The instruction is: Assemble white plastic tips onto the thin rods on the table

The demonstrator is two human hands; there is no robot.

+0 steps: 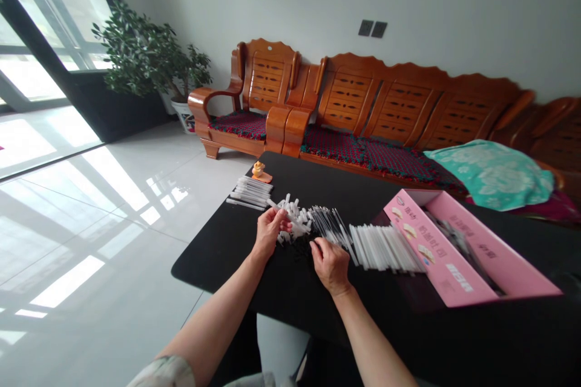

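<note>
My left hand (272, 231) is closed, fingers pinched round a slim whitish pen barrel (272, 203), its end showing above them. Beside it lies a heap of short white caps (297, 217). My right hand (331, 263) is closed at the edge of a pile of tiny black pieces (300, 250); whatever its fingertips hold is hidden. Thin pen refills (327, 224) with metal tips lie beyond that hand. To their right is a row of translucent white tubes (384, 247). A stack of whitish pens (250, 191) lies to the far left.
A pink open box (454, 266) with dark contents stands at the right of the black table (218, 266). A small orange-yellow figurine (258, 169) sits at the far left corner. Behind are a wooden sofa (399, 103), a turquoise cloth (494, 172) and a potted plant (149, 60).
</note>
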